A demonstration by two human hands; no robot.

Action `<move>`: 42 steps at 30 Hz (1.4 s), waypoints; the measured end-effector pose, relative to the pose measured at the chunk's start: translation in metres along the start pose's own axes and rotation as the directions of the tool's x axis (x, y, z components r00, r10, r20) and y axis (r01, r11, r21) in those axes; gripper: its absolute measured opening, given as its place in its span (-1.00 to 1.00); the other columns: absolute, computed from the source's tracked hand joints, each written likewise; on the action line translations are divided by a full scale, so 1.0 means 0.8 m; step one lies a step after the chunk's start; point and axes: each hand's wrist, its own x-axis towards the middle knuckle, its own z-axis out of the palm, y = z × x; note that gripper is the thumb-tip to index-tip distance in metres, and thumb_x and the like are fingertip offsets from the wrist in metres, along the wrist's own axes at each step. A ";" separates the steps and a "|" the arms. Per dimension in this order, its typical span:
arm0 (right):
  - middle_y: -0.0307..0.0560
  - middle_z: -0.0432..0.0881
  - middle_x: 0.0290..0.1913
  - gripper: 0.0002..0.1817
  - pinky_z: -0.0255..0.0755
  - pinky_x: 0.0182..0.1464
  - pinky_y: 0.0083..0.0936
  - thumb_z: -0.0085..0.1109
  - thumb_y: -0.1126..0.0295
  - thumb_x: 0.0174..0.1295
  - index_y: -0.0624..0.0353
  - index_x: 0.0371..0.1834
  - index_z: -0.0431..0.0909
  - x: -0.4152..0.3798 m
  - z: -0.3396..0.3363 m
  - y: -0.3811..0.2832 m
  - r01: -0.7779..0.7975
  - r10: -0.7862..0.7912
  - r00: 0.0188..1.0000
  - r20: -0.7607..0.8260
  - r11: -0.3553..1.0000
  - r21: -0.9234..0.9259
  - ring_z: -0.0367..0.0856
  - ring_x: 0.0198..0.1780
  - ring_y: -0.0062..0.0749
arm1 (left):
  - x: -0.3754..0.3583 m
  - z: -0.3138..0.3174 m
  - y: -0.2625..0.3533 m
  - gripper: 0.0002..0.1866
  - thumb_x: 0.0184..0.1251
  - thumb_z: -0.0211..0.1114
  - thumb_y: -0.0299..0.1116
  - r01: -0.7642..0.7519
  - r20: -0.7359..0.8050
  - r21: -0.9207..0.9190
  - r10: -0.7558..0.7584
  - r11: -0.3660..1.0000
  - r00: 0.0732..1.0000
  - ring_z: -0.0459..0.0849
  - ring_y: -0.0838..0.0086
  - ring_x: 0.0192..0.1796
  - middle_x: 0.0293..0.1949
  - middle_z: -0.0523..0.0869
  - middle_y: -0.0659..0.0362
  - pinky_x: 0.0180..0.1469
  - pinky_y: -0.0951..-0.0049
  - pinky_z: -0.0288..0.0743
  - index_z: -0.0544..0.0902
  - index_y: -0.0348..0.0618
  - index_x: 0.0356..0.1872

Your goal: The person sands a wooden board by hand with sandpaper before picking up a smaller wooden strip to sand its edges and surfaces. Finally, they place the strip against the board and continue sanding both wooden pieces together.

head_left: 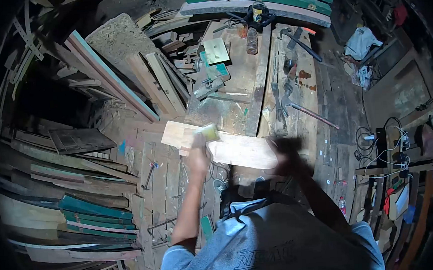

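Note:
A pale wooden board (242,149) lies at a slant across the near edge of the workbench, in front of my body. My left hand (198,155) is closed around a small yellowish-green block (207,132) on the board's upper face, towards its left end; motion smears the hand and the block. At the board's right end, my right hand (286,154) grips the wood, dark in shadow and blurred, with its fingers partly hidden.
On the workbench (235,116) lie a hammer (308,114), another hammer (301,45), a bottle (252,41) and a glass (290,60). Stacked planks (96,213) line the left side. Cables (395,145) hang at the right.

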 end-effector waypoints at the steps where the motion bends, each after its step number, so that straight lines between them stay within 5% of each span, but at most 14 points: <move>1: 0.26 0.60 0.54 0.44 0.31 0.67 0.17 0.75 -0.37 -0.18 0.22 0.78 0.41 -0.001 0.007 0.004 0.006 -0.006 1.000 -0.027 1.000 0.016 0.54 0.56 0.24 | -0.011 -0.008 0.072 -0.47 0.54 0.30 -0.60 0.022 0.123 0.034 -0.026 0.999 0.992 0.67 -0.33 0.50 0.38 0.76 -0.37 0.67 -0.06 0.50 0.64 -0.43 0.51; 6: 0.27 0.63 0.53 0.47 0.38 0.64 0.15 0.76 -0.35 -0.20 0.24 0.80 0.37 -0.001 0.016 0.012 -0.032 0.031 0.999 -0.008 0.998 -0.054 0.60 0.52 0.26 | -0.078 0.021 0.162 -0.52 0.47 0.34 -0.59 -0.151 0.359 -0.242 0.233 0.959 0.904 0.70 -0.17 0.53 0.40 0.78 -0.32 0.71 -0.02 0.49 0.76 -0.38 0.39; 10: 0.29 0.67 0.48 0.39 0.48 0.56 0.15 0.77 -0.28 -0.24 0.30 0.70 0.44 0.008 -0.013 -0.004 0.043 -0.041 0.998 -0.049 0.999 0.025 0.66 0.45 0.31 | 0.020 -0.039 0.051 -0.57 0.60 0.22 -0.55 0.183 0.174 -0.052 -0.171 0.982 0.970 0.73 -0.24 0.48 0.36 0.78 -0.37 0.64 0.00 0.54 0.74 -0.43 0.39; 12: 0.29 0.68 0.45 0.34 0.50 0.53 0.15 0.78 -0.25 -0.27 0.32 0.61 0.50 0.015 -0.022 -0.010 0.046 -0.045 0.998 -0.039 0.998 0.033 0.66 0.43 0.34 | 0.049 -0.050 -0.036 -0.61 0.66 0.19 -0.54 0.092 0.094 0.097 -0.101 0.991 0.990 0.75 -0.28 0.43 0.31 0.79 -0.39 0.57 0.01 0.59 0.74 -0.45 0.36; 14: 0.29 0.68 0.43 0.28 0.51 0.50 0.15 0.80 -0.20 -0.29 0.31 0.55 0.54 0.029 -0.045 -0.021 -0.043 0.038 0.996 0.081 0.997 0.062 0.68 0.39 0.35 | 0.059 -0.083 0.054 -0.62 0.64 0.19 -0.60 0.401 0.352 -0.043 -0.362 0.915 0.863 0.75 -0.28 0.43 0.32 0.79 -0.40 0.57 0.01 0.59 0.76 -0.43 0.34; 16: 0.28 0.69 0.44 0.29 0.49 0.52 0.13 0.81 -0.21 -0.29 0.30 0.57 0.54 0.019 -0.042 -0.023 0.027 -0.025 0.999 -0.024 0.994 0.102 0.68 0.41 0.33 | -0.006 -0.008 0.065 -0.56 0.53 0.29 -0.52 -0.005 0.105 -0.036 0.008 0.999 0.994 0.72 -0.27 0.50 0.36 0.76 -0.45 0.64 -0.07 0.53 0.77 -0.49 0.33; 20: 0.27 0.66 0.48 0.35 0.43 0.58 0.14 0.83 -0.26 -0.27 0.26 0.64 0.51 0.004 0.000 0.006 -0.040 0.037 0.997 0.067 0.998 0.051 0.62 0.47 0.31 | -0.067 0.020 0.182 -0.53 0.42 0.35 -0.55 -0.133 0.377 -0.248 0.222 0.960 0.899 0.74 -0.20 0.49 0.37 0.80 -0.31 0.66 -0.03 0.54 0.80 -0.37 0.34; 22: 0.28 0.61 0.52 0.36 0.39 0.61 0.16 0.85 -0.25 -0.25 0.23 0.67 0.49 0.000 0.006 0.010 -0.045 0.040 0.997 0.061 0.995 0.088 0.55 0.52 0.32 | -0.045 0.010 0.130 -0.55 0.45 0.34 -0.55 -0.167 0.330 -0.205 0.229 0.964 0.916 0.74 -0.20 0.49 0.35 0.81 -0.31 0.67 -0.02 0.53 0.81 -0.35 0.34; 24: 0.29 0.58 0.55 0.36 0.36 0.62 0.18 0.86 -0.23 -0.23 0.21 0.69 0.46 -0.003 0.002 0.006 0.022 -0.020 1.000 -0.022 0.993 0.114 0.50 0.55 0.33 | -0.009 -0.019 0.048 -0.55 0.50 0.30 -0.58 0.109 0.217 -0.104 -0.084 0.989 0.972 0.75 -0.22 0.46 0.32 0.81 -0.35 0.65 -0.06 0.54 0.77 -0.39 0.36; 26: 0.29 0.56 0.56 0.36 0.34 0.63 0.19 0.88 -0.20 -0.22 0.19 0.70 0.45 -0.001 0.002 0.008 0.044 -0.042 0.999 -0.021 0.993 0.112 0.49 0.56 0.33 | 0.039 -0.066 -0.017 -0.59 0.65 0.19 -0.58 0.235 0.142 0.020 -0.236 0.972 0.961 0.98 0.02 0.09 0.05 0.89 -0.35 0.16 0.00 0.82 0.75 -0.30 0.40; 27: 0.29 0.57 0.56 0.35 0.34 0.63 0.20 0.88 -0.19 -0.22 0.19 0.70 0.45 -0.001 0.001 0.007 0.035 -0.032 0.999 -0.026 0.993 0.114 0.49 0.55 0.33 | 0.050 -0.077 -0.029 -0.62 0.66 0.18 -0.57 0.002 0.041 0.092 -0.006 0.996 0.999 0.93 0.00 0.24 0.17 0.86 -0.37 0.27 0.05 0.78 0.77 -0.33 0.36; 34: 0.25 0.53 0.64 0.25 0.30 0.67 0.22 0.82 -0.13 -0.07 0.16 0.72 0.45 -0.002 -0.009 -0.001 0.054 -0.049 0.998 -0.036 0.988 0.144 0.48 0.61 0.33 | -0.077 0.004 0.168 -0.50 0.48 0.29 -0.66 -0.053 0.382 -0.204 0.130 0.977 0.915 0.61 -0.20 0.63 0.50 0.71 -0.32 0.73 -0.03 0.44 0.76 -0.36 0.42; 36: 0.24 0.50 0.67 0.22 0.29 0.69 0.21 0.80 -0.12 -0.01 0.16 0.73 0.45 -0.002 0.001 0.003 0.208 -0.185 0.972 -0.145 0.965 0.162 0.46 0.64 0.33 | -0.070 -0.002 0.142 -0.52 0.48 0.30 -0.61 -0.080 0.345 -0.155 0.129 0.985 0.930 0.67 -0.22 0.56 0.44 0.75 -0.32 0.70 -0.03 0.48 0.77 -0.37 0.40; 42: 0.18 0.26 0.86 -0.06 0.29 0.80 0.03 0.50 -0.05 0.41 0.07 0.80 0.41 0.021 0.008 -0.049 0.373 -0.375 0.894 0.246 0.926 0.057 0.25 0.85 0.17 | 0.017 -0.082 0.008 -0.68 0.59 0.25 -0.61 0.145 0.059 0.044 -0.148 0.988 0.987 0.77 -0.34 0.34 0.25 0.78 -0.44 0.45 -0.10 0.66 0.78 -0.49 0.23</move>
